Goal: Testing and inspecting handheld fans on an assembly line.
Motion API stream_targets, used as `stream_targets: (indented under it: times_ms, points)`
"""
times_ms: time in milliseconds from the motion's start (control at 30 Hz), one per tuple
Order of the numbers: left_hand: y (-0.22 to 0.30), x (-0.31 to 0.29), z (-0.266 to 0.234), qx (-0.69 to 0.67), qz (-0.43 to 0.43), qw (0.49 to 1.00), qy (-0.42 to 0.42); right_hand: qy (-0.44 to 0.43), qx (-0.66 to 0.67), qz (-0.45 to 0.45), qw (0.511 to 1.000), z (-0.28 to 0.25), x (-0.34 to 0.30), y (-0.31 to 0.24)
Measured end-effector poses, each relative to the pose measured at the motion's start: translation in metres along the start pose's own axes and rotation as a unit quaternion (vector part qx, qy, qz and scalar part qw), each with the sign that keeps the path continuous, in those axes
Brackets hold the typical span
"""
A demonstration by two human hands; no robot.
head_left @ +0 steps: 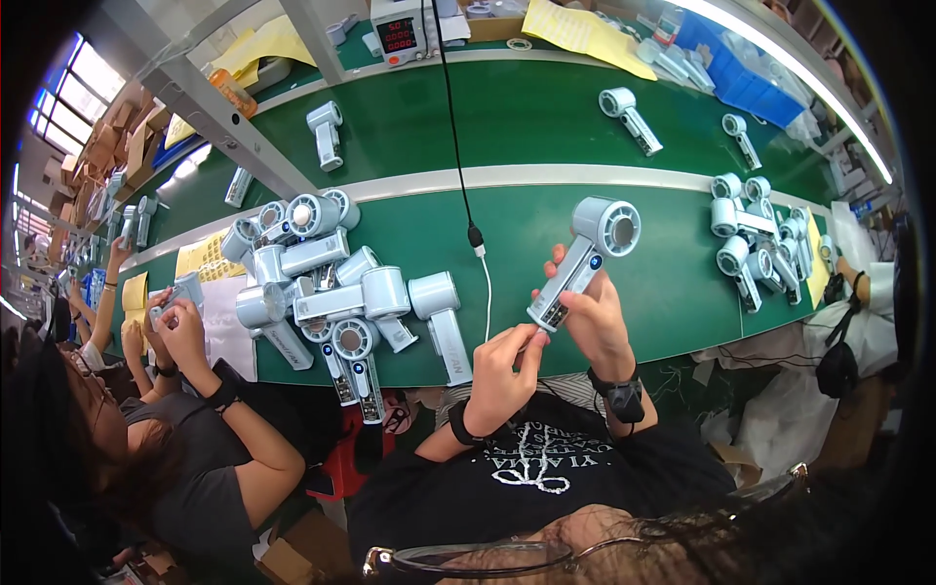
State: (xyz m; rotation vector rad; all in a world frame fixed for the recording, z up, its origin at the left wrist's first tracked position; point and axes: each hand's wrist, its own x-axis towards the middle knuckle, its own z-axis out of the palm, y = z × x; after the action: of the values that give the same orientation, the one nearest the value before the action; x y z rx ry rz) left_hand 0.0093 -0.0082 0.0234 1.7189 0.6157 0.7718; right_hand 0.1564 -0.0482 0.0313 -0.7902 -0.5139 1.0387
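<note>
My right hand is wrapped round the handle of a pale blue handheld fan. The fan is tilted, its round head up and away from me, and its handle shows an open side with inner parts and a small dark round display. At the handle's lower end, my left hand is closed in a pinch. A white cable hangs from a black connector and runs down into the left hand; its end is hidden by the fingers.
A heap of similar fans lies to the left, and another group to the right. Single fans lie beyond the pale divider strip. A power supply and a blue bin stand at the back. A co-worker works at left.
</note>
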Motion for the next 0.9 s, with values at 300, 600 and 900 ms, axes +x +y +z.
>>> stream_targets:
  times_ms: [300,600,900]
  points:
    - [-0.010,0.001,-0.005,-0.011,-0.054,0.998,-0.007,0.011,-0.042,-0.041,0.998,0.001,0.002,0.018]
    - [-0.025,0.004,-0.009,-0.083,-0.072,0.991,-0.074,0.005,-0.106,-0.020,0.994,0.002,-0.003,0.006]
    - [-0.023,0.002,-0.016,-0.035,-0.085,0.993,-0.076,-0.009,-0.128,-0.015,0.992,0.007,-0.009,0.003]
